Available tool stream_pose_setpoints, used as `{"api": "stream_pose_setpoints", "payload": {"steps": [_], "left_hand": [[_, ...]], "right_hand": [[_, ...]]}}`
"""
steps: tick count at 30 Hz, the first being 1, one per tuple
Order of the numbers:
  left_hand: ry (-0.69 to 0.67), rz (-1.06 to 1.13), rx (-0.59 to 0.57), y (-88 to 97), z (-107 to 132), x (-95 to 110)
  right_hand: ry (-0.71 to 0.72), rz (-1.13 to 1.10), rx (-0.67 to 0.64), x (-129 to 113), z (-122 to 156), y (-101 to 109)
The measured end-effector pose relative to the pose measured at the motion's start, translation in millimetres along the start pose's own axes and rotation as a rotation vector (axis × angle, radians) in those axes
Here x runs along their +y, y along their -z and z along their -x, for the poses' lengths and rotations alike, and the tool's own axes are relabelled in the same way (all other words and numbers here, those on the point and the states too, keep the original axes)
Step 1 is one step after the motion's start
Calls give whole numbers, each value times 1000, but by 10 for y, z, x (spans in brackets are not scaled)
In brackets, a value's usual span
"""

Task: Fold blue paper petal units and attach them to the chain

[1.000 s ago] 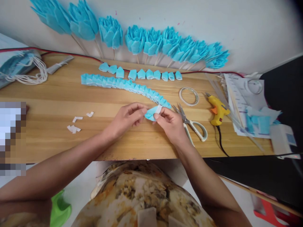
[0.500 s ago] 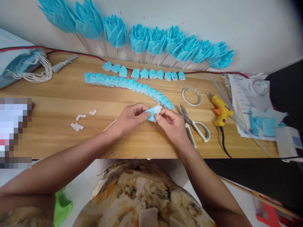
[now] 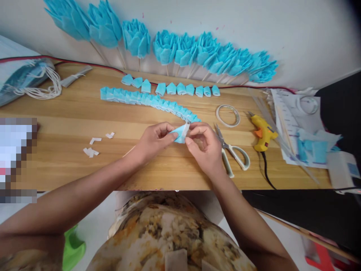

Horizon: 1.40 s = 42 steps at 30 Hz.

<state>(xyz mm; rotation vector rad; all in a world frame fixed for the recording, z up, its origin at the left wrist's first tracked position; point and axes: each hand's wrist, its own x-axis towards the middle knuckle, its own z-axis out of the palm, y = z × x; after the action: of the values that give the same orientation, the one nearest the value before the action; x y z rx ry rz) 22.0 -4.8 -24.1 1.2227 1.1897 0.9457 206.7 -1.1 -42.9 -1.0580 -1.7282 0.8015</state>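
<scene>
My left hand (image 3: 153, 141) pinches a small folded blue paper petal (image 3: 178, 134) just above the wooden table (image 3: 70, 116). A white strip of tape (image 3: 185, 130) runs across the petal's right end, and my right hand (image 3: 204, 146) pinches that strip with thumb and fingertips. A thin wooden stick (image 3: 129, 151) pokes out from under my left wrist. Right behind my hands lies a long curved row of overlapping blue petals (image 3: 146, 99), with a shorter row of separate folded petals (image 3: 169, 89) beyond it.
Blue paper flowers on sticks (image 3: 180, 51) lean on the wall. Scissors (image 3: 232, 152), a tape roll (image 3: 228, 115) and a yellow glue gun (image 3: 262, 131) lie to the right, then papers (image 3: 299, 124). White scraps (image 3: 93, 146) sit left, and a corded bundle (image 3: 31, 81) far left.
My right hand has shifted up onto the white strip at the petal's end, and the petal is turned slightly. The view has drifted a little.
</scene>
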Motion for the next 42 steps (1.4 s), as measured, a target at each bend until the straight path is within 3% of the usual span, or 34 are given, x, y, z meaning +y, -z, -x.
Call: {"api": "stream_pose_setpoints", "payload": {"steps": [3,7,22,27,34,42], "left_hand": [[2,-11,2,2,-2,0],[-10,-25,1,7,-4,-5],[29,51,52,6,-17,-10],[4,34,13,6,-9,0],[-5,0,-4,-4,-3,2],[2,-14,-16,-6,-5,-10]], "right_hand": [[50,100,44,-20,3,2],[84,213,-16,-42,-19,7],[133,241,-14,-19,-7,15],[58,136,-15,-22,-9,7],[-217,-207,-77,32,-6,-24],[-289,-337,-52,14,-48,-40]]}}
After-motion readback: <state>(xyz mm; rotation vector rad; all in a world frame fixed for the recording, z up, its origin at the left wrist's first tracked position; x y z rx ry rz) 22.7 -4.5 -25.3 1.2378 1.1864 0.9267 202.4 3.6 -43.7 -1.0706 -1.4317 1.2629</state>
